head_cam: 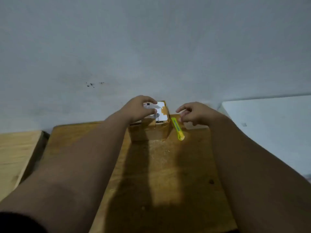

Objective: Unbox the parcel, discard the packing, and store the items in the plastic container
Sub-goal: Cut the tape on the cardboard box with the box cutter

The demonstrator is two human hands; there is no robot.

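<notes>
— What's there, from where you stand?

— A grey wall fills most of it. Below that is a brown wooden bench running up to the wall, with a white slab off to its right and a pale plank to its left.

— And the box?

— The box stands at the far end of the bench, close to the wall. It's brown and taped, with a white label on top.

— Where are the hands?

— The left hand is on top of the box, on its left part, with the fingers curled over the far edge of the label and the thumb on the near side, so it grips the box. The right hand hangs just right of the box, not touching it. Its fingers are loosely bent and hold nothing.

— Anything smaller?

— A yellow knife lies flat on the bench, just beside the box's right side. Its far end is under the right hand's fingertips, though I can't tell whether they touch it.
</notes>
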